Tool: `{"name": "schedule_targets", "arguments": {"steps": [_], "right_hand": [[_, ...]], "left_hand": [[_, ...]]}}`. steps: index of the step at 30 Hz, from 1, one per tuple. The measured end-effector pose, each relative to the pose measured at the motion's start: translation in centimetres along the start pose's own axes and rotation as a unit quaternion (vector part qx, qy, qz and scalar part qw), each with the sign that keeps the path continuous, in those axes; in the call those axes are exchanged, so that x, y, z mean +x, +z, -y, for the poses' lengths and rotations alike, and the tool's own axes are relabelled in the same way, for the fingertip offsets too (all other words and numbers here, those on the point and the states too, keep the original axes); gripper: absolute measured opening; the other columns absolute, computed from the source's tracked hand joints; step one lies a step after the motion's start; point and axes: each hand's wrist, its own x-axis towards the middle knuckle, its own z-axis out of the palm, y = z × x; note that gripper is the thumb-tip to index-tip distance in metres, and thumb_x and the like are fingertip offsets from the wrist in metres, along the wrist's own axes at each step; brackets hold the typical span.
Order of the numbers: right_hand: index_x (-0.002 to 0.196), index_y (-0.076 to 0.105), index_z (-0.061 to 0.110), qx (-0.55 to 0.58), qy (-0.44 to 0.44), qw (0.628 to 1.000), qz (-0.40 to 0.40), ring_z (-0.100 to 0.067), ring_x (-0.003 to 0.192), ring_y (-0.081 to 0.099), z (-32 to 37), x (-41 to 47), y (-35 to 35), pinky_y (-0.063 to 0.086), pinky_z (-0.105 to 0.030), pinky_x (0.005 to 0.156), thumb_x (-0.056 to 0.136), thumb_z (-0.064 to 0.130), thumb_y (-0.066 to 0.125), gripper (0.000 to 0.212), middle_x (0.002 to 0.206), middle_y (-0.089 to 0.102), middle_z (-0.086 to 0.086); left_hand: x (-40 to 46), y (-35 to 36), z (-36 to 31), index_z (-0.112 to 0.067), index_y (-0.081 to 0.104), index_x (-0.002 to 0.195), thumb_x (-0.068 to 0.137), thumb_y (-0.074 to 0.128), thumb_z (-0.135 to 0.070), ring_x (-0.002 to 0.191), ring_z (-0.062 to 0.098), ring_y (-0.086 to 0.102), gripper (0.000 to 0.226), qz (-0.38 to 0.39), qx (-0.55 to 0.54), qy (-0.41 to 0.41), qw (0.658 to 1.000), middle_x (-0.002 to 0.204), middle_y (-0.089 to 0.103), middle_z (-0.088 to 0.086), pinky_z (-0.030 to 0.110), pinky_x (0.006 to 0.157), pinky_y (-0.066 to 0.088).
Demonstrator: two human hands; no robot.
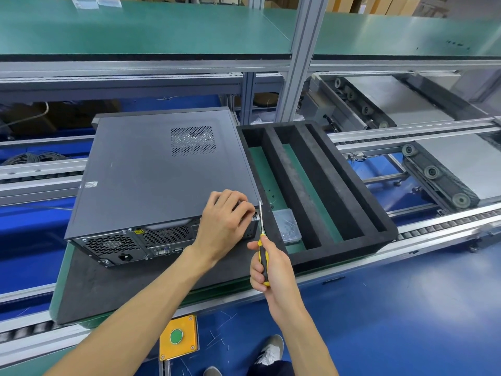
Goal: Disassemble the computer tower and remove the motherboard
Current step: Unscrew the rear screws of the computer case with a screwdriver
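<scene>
With the computer tower (162,169) lying on its side on the table (89,289), the left hand (225,221) curled over its rear corner and the right hand (271,267) gripping a screwdriver (262,240), the tip could slip off a screw and jab those fingers.

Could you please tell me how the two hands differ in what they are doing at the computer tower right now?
The left hand rests on the rear right corner of the computer tower, fingers curled over its top edge; the right hand grips the yellow-and-black screwdriver, clear of the case. The left hand lies palm down; the right hand holds the screwdriver nearly upright, tip by that same corner. Both are bare and work at the tower's back right corner.
</scene>
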Motion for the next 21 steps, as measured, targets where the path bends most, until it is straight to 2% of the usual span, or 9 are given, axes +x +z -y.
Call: {"name": "schedule_targets", "arguments": {"steps": [7,16,21], "right_hand": [[0.103,0.062,0.007,0.011,-0.004,1.0,0.005,-0.01,0.044,0.032,0.1,0.0,-0.1,0.024,-0.022,0.036,0.106,0.038,0.046,0.036,0.055,0.039,0.001],[0.101,0.063,0.007,0.021,-0.02,1.0,0.007,-0.011,0.044,0.032,0.3,0.0,-0.1,0.023,-0.023,0.037,0.106,0.038,0.046,0.036,0.055,0.038,0.0],[0.092,0.061,0.009,0.061,-0.047,0.997,-0.024,-0.012,0.044,0.03,0.6,0.2,-1.4,0.021,-0.024,0.038,0.104,0.041,0.049,0.037,0.057,0.036,0.001]], "left_hand": [[-0.4,-0.5,0.4,-0.013,0.069,0.099,0.093,0.062,-0.014,0.096,0.02,0.056,0.01,0.037,-0.012,0.006,0.999,0.101,0.062,0.002,0.033,0.084,0.042],[0.5,-0.9,-0.5,-0.011,0.067,0.087,0.087,0.07,-0.017,0.088,0.019,0.058,0.007,0.01,-0.032,-0.026,0.999,0.091,0.065,0.0,0.032,0.076,0.043],[-0.1,-0.9,-3.4,-0.011,0.062,0.087,0.084,0.067,-0.01,0.079,0.015,0.055,0.006,0.016,-0.135,-0.057,0.989,0.084,0.061,-0.003,0.03,0.069,0.046]]}}
